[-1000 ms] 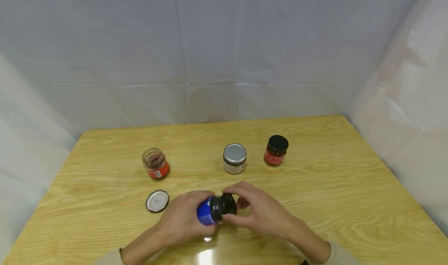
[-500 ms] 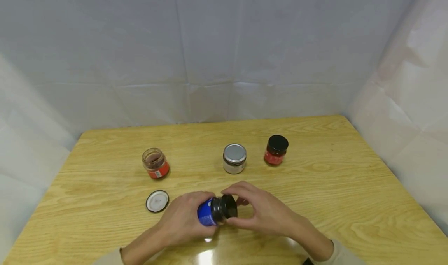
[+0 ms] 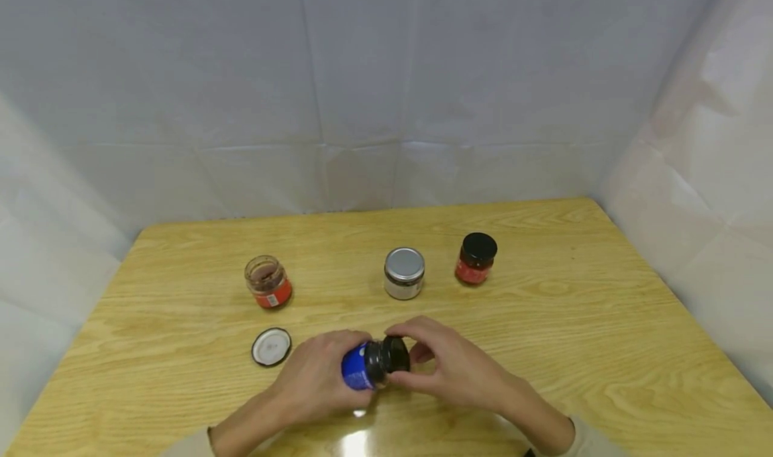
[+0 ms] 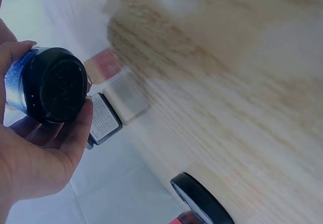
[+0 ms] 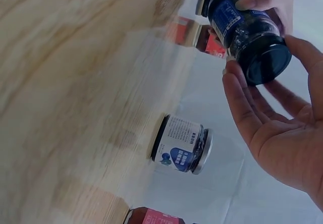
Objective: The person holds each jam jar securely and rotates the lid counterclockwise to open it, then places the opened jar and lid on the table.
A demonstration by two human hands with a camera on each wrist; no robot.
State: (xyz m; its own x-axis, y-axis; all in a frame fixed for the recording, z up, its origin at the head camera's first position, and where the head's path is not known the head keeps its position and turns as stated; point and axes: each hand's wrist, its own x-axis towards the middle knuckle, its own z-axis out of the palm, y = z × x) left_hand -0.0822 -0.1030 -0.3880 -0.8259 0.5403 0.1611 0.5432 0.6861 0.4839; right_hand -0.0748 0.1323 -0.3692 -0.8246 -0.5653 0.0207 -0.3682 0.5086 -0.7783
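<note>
Jar with the blue label is held on its side at the near part of the table, between the two hands. Its long axis is set across the head view: base toward 9 o'clock, black lid toward 3 o'clock and angled slightly toward 2. The body is enclosed from the 8 o'clock side by the left hand, with thumb and fingers wrapped about it. The black lid is turned to the right hand, by which it is met from the 4 o'clock side; the right is thus the nearer hand to the lid, the left to the base. The lid's rim is pinched between thumb and fingertips, spread only to the lid's breadth, and the palm is seen apart from the lid's face in the right wrist view. How tightly the lid is seated on the neck cannot be told.

Farther off, at 9 o'clock from the jar, a loose lid is laid with its pale inner side up. A lidless jar with a red label is stood upright at 10 o'clock. At 1 o'clock a silver-lidded jar is placed, and beyond, toward 2 o'clock, a black-lidded red jar. Pale sheeting is hung behind.
</note>
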